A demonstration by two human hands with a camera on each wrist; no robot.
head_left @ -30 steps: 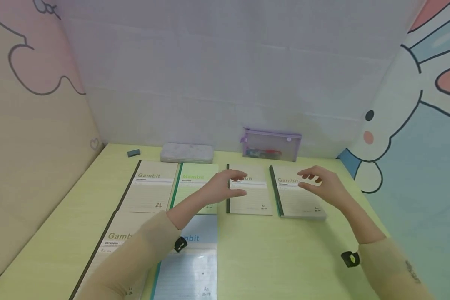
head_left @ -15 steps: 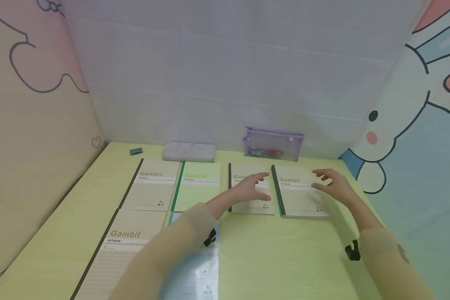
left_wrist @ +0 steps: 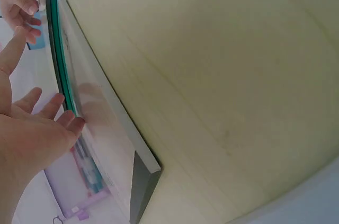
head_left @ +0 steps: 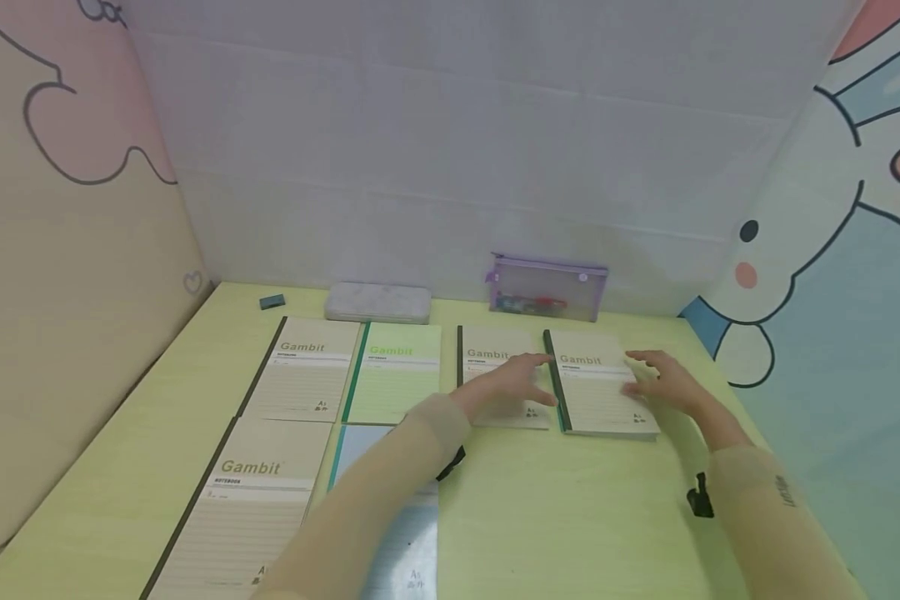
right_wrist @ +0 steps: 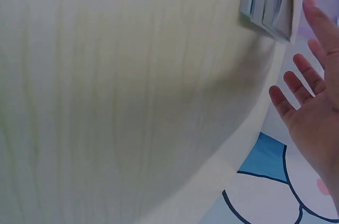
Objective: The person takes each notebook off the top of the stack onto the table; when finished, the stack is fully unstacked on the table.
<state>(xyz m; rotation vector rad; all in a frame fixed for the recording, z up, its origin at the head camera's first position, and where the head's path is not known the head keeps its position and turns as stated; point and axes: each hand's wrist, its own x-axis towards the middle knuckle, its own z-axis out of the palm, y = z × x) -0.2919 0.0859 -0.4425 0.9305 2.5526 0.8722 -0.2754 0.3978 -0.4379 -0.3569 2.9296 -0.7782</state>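
Note:
A stack of notebooks (head_left: pixel 600 404) with a white "Gambit" cover on top lies at the right of the table. My left hand (head_left: pixel 513 382) reaches over another white notebook (head_left: pixel 495 342), its fingertips right at the stack's dark spine. In the left wrist view that hand (left_wrist: pixel 32 139) has its fingers extended beside the stack's black and green spines (left_wrist: pixel 59 60). On the opposite side, my right hand (head_left: pixel 667 385) overlaps the stack's right edge, thumb and fingers spread apart. The right wrist view shows its fingers extended close to the page edges of the stack (right_wrist: pixel 273 1).
At the left lie two white notebooks, one farther back (head_left: pixel 300 375) and one nearer (head_left: pixel 240 508), a green notebook (head_left: pixel 393 375) and a blue one (head_left: pixel 420 550), partly under my left sleeve. Behind stand a grey case (head_left: pixel 377 302), a purple zip pouch (head_left: pixel 547 287) and a small dark block (head_left: pixel 272 302).
My left hand has moved right, from the single white notebook's left side to the stack's spine. My right hand first shifted right off the cover, then lowered at the stack's right edge.

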